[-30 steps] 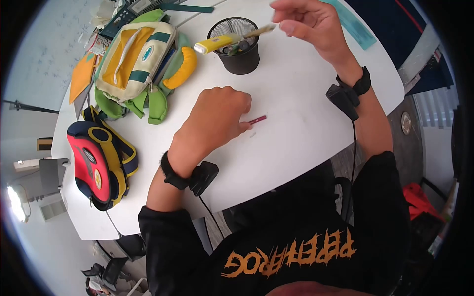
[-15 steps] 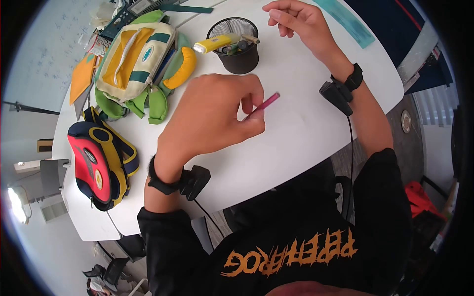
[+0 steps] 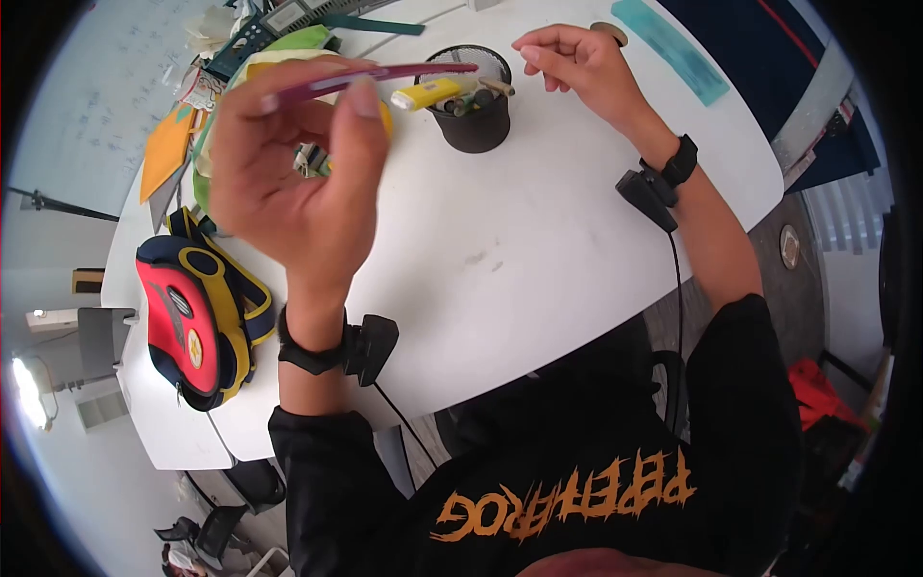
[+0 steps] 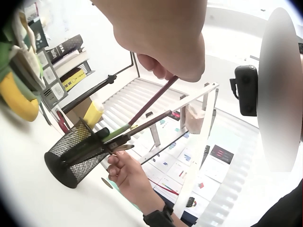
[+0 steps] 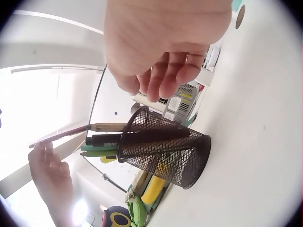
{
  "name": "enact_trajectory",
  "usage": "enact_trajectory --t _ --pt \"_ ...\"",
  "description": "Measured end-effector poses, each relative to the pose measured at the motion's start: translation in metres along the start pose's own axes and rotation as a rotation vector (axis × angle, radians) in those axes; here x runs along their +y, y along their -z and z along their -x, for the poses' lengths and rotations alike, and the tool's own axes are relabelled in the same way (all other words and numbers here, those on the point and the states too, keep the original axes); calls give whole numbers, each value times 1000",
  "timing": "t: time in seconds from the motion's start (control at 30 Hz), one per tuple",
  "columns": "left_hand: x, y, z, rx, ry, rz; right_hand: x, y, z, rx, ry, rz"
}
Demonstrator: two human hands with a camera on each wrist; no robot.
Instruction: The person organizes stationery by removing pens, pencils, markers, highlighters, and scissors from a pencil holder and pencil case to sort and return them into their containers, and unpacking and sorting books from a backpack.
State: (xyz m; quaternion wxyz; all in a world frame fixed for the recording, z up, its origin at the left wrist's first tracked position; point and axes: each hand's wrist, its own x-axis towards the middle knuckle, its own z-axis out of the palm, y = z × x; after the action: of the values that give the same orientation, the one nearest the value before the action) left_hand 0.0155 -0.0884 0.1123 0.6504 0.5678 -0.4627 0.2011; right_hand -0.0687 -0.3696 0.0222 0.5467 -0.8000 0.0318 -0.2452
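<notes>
My left hand [image 3: 298,183] is raised above the table's left side, palm showing, and pinches a slim dark-red pencil [image 3: 423,69] between thumb and fingers. In the head view the pencil's far end overlaps the black mesh pen cup [image 3: 473,133]. The cup stands upright and holds a yellow highlighter-like piece [image 3: 428,93], a black marker [image 5: 102,139], green pens [image 5: 97,153] and a wooden pencil [image 5: 108,127]. To the right of the cup, my right hand [image 3: 601,82] hovers with loosely bent fingers and nothing in them.
A red and navy bag [image 3: 173,308] lies at the left. Behind my left hand, a green and cream bag [image 3: 288,43] is mostly hidden. A teal strip [image 3: 673,53] and a small round brown piece [image 3: 611,33] lie at the far right. An orange envelope [image 3: 165,154] is at the left edge.
My left hand has lifted the dark-red pencil from the table and moved up and left, turning palm into view. A stick-like piece near my right hand now sits in the cup; that hand has lowered slightly.
</notes>
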Motion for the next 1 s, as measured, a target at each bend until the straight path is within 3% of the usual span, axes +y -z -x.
enact_trajectory --t 0.1,0.17,0.27,0.43,0.6,0.67,1.0 --pt "-17 -1 3 -91 4 -115 3 1 -1 -8 -24 20" --pt "-22 -4 7 -65 4 -98 3 -2 2 -12 -29 13" --pt "-22 -5 8 -187 172 -239 0 1 0 -7 -29 29" --pt "-28 -4 13 -315 251 -276 2 -3 1 -32 10 31" --pt "-30 -5 9 -384 272 -375 0 -2 1 -79 -54 49" --pt "-36 -4 12 -434 165 -399 0 -5 3 -78 -42 43" --pt "-29 -6 6 -398 196 -464 1 -6 3 -75 -13 105"
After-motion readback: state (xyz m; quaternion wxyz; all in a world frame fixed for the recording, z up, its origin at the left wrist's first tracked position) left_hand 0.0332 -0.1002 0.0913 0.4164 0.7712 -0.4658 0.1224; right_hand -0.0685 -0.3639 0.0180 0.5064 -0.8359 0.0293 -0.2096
